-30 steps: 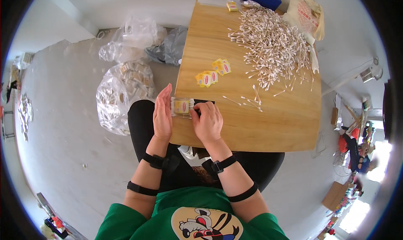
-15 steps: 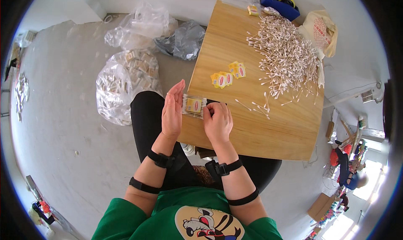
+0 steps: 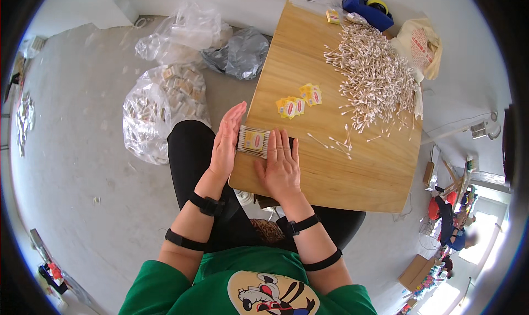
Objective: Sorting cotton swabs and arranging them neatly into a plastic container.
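Note:
At the table's near left corner lies a flat row of cotton swabs (image 3: 242, 145) with a yellow-and-white label card (image 3: 254, 140) on top. My left hand (image 3: 225, 144) stands on edge along the row's left side, its fingers straight and together. On the other side my right hand (image 3: 282, 169) lies flat, fingers stretched out, its index finger against the swab ends. Both hands are open, with the row between them. Part of a dark object shows beside the right fingers; its kind is hidden. More yellow label cards (image 3: 290, 107) lie farther up the table.
A big heap of loose cotton swabs (image 3: 374, 78) covers the table's far right, beside a cream cloth bag (image 3: 421, 45). Several stray swabs (image 3: 339, 145) lie nearer. A blue tape dispenser (image 3: 366, 9) stands at the back. Left on the floor, a clear bag (image 3: 146, 114) holds small packs.
My right hand has gone from curled fingers at the row's right edge to flat, stretched fingers along it. The left hand stays at the left side.

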`<act>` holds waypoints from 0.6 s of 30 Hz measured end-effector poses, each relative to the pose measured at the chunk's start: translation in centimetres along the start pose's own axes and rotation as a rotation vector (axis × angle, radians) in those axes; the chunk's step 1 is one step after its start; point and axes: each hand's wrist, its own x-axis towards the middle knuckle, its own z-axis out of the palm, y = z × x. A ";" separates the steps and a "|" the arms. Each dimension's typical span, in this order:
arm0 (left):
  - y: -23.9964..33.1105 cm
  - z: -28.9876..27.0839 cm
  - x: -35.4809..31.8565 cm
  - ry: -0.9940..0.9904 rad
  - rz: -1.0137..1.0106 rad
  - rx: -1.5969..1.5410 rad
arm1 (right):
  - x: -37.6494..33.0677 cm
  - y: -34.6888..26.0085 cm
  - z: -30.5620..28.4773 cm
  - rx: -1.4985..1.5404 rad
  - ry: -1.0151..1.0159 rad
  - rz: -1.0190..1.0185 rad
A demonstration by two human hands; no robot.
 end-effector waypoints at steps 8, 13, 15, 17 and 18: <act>-0.4 0.3 0.5 -0.010 0.000 0.001 | 0.9 -2.4 0.7 -0.114 -0.196 0.072; -0.4 0.1 0.4 -0.061 0.017 0.017 | 1.2 -3.1 0.8 -0.101 -0.179 0.087; -0.5 0.1 0.3 -0.032 0.008 -0.006 | 1.2 -3.1 0.8 -0.066 -0.140 0.075; -0.3 0.3 0.3 -0.002 -0.002 -0.031 | 0.8 -1.9 1.2 0.033 -0.079 0.076; -0.3 0.4 0.3 0.011 0.000 -0.042 | 0.5 -1.3 1.2 0.134 -0.022 0.074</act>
